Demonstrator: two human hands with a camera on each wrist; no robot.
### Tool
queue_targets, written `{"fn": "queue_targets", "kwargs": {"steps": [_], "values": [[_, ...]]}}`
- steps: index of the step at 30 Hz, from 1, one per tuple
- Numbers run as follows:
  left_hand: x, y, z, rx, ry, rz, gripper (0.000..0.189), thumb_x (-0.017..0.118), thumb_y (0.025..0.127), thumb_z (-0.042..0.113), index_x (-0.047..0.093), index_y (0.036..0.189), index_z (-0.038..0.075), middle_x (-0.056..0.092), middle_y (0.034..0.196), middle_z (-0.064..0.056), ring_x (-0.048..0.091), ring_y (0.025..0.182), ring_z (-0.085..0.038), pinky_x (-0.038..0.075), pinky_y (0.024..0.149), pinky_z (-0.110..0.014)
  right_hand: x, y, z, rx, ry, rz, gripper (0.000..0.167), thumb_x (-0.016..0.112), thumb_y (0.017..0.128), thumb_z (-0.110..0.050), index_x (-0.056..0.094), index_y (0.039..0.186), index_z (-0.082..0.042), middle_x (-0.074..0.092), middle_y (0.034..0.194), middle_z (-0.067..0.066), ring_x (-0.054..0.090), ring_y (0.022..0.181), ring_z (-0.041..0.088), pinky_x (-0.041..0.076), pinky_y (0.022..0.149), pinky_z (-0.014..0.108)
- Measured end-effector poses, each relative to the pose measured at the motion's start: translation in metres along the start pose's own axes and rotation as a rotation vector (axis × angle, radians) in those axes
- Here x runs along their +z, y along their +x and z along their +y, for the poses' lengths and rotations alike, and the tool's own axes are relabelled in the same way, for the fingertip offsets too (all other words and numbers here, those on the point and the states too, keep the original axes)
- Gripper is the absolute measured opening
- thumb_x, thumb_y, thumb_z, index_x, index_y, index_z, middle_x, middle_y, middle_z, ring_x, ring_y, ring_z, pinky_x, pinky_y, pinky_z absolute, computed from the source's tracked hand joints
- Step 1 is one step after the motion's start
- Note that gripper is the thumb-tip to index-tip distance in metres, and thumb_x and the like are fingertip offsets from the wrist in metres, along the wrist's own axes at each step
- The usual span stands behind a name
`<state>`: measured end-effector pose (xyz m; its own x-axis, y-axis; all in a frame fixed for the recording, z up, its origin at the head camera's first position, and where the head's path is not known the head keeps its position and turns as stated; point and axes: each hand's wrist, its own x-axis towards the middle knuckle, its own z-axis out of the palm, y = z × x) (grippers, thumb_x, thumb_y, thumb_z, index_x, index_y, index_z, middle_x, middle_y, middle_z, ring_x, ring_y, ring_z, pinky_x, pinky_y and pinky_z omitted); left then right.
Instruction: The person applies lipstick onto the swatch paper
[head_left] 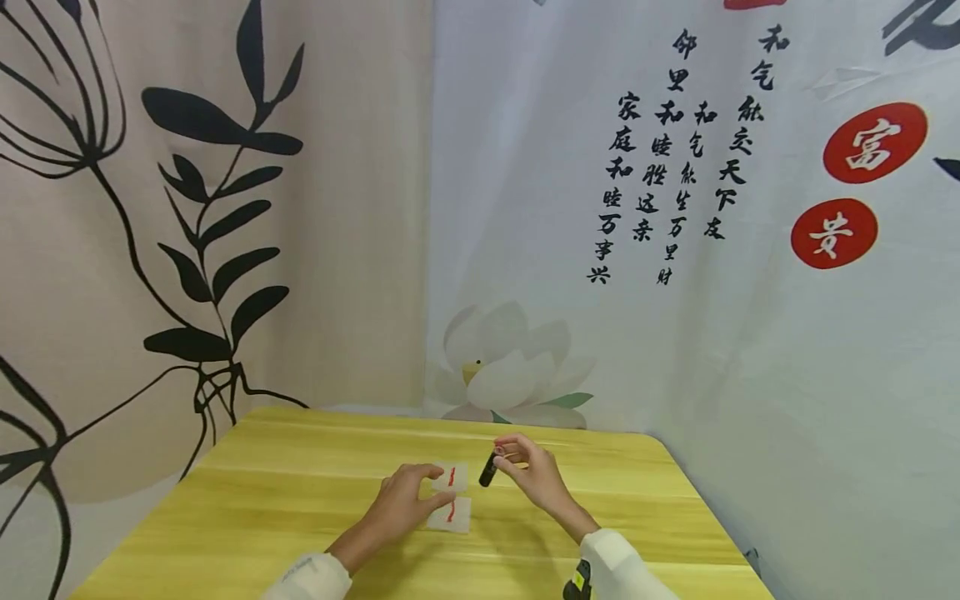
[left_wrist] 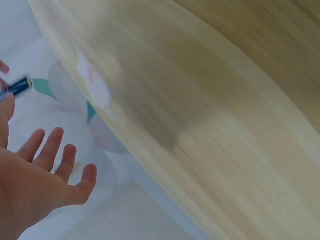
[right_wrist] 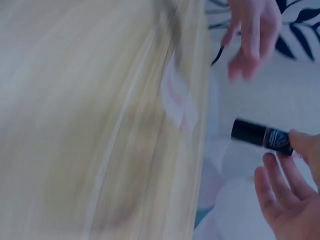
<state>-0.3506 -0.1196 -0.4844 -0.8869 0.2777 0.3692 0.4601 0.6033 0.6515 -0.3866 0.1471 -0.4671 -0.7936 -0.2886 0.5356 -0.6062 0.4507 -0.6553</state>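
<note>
Between thumb and fingertips, my right hand (head_left: 538, 477) pinches a black lipstick (head_left: 488, 469) above the table. In the right wrist view the lipstick (right_wrist: 250, 132) points away from the palm, and a little pink shows at its held end. My left hand (head_left: 403, 502) is held over the left side of two small white paper pieces, partly covering them. Its fingers are loosely bent and apart in the left wrist view, with nothing in them. Both the far paper (head_left: 461, 478) and the near paper (head_left: 462, 518) carry a red stroke.
The papers lie on a yellow wood-grained table (head_left: 300, 475). Behind it hangs a printed cloth backdrop (head_left: 352, 208) with dark plants, a pale lotus and lettering. A dark device with yellow (head_left: 577, 579) sits at the right cuff.
</note>
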Motion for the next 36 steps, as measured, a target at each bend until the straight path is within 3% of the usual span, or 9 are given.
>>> {"fn": "queue_targets", "kwargs": {"steps": [6, 11, 17, 22, 26, 31, 33, 36], "values": [[-0.010, -0.012, -0.019, -0.050, 0.035, -0.008, 0.044, 0.078, 0.094, 0.040, 0.073, 0.123, 0.007, 0.072, 0.123, -0.007, 0.060, 0.122, -0.036, 0.039, 0.099, -0.071, -0.031, -0.016, 0.033, 0.032, -0.151, 0.085, 0.025, 0.073, 0.097, -0.008, 0.069, 0.122, -0.007, 0.075, 0.106, 0.010, 0.073, 0.091, 0.027, 0.061, 0.076, 0.037], [-0.011, -0.018, -0.026, -0.077, 0.039, -0.026, 0.042, 0.079, 0.093, 0.037, 0.074, 0.122, 0.008, 0.072, 0.122, -0.004, 0.060, 0.121, -0.036, 0.039, 0.100, -0.071, -0.048, -0.029, 0.053, 0.125, -0.219, 0.150, 0.025, 0.075, 0.095, -0.002, 0.071, 0.119, -0.008, 0.075, 0.103, 0.009, 0.073, 0.091, 0.029, 0.061, 0.079, 0.041], [-0.010, -0.020, -0.024, -0.051, 0.034, -0.027, 0.037, 0.078, 0.095, 0.030, 0.073, 0.123, 0.007, 0.072, 0.122, -0.005, 0.060, 0.122, -0.036, 0.038, 0.101, -0.072, -0.050, -0.038, 0.064, 0.179, -0.237, 0.136, 0.022, 0.073, 0.096, -0.001, 0.070, 0.117, -0.007, 0.075, 0.105, 0.011, 0.073, 0.094, 0.029, 0.060, 0.083, 0.045], [-0.010, -0.021, -0.022, -0.042, 0.036, -0.026, 0.037, 0.077, 0.096, 0.034, 0.073, 0.123, 0.009, 0.072, 0.123, -0.005, 0.060, 0.121, -0.035, 0.039, 0.101, -0.070, -0.047, -0.039, 0.070, 0.175, -0.236, 0.155, 0.023, 0.074, 0.096, -0.003, 0.071, 0.118, -0.009, 0.075, 0.106, 0.008, 0.073, 0.094, 0.028, 0.060, 0.083, 0.044], [-0.012, -0.022, -0.021, -0.056, 0.047, -0.029, 0.039, 0.076, 0.096, 0.037, 0.073, 0.124, 0.011, 0.071, 0.126, -0.006, 0.059, 0.124, -0.035, 0.037, 0.103, -0.070, -0.046, -0.039, 0.069, 0.135, -0.265, 0.166, 0.028, 0.077, 0.094, -0.005, 0.072, 0.121, -0.008, 0.076, 0.105, 0.010, 0.074, 0.089, 0.030, 0.061, 0.076, 0.045], [-0.015, -0.022, -0.020, -0.050, 0.063, -0.031, 0.037, 0.076, 0.097, 0.033, 0.073, 0.125, 0.009, 0.070, 0.129, -0.009, 0.058, 0.127, -0.038, 0.036, 0.103, -0.071, -0.044, -0.031, 0.053, 0.121, -0.328, 0.236, 0.041, 0.081, 0.090, -0.009, 0.069, 0.130, -0.008, 0.073, 0.118, 0.016, 0.071, 0.100, 0.037, 0.058, 0.074, 0.050], [-0.016, -0.022, -0.020, -0.029, 0.095, -0.031, 0.037, 0.077, 0.096, 0.030, 0.072, 0.125, 0.007, 0.070, 0.130, -0.010, 0.057, 0.128, -0.038, 0.035, 0.104, -0.070, -0.039, -0.023, 0.043, 0.097, -0.362, 0.290, 0.043, 0.082, 0.089, -0.012, 0.070, 0.130, -0.010, 0.071, 0.124, 0.016, 0.067, 0.107, 0.038, 0.056, 0.075, 0.049], [-0.017, -0.020, -0.020, 0.029, 0.208, -0.054, 0.044, 0.077, 0.096, 0.033, 0.070, 0.130, 0.005, 0.065, 0.138, -0.014, 0.051, 0.136, -0.039, 0.030, 0.108, -0.074, -0.027, -0.009, 0.028, -0.006, -0.413, 0.319, 0.042, 0.083, 0.089, -0.012, 0.070, 0.129, -0.008, 0.066, 0.133, 0.017, 0.063, 0.114, 0.038, 0.056, 0.080, 0.052]]}}
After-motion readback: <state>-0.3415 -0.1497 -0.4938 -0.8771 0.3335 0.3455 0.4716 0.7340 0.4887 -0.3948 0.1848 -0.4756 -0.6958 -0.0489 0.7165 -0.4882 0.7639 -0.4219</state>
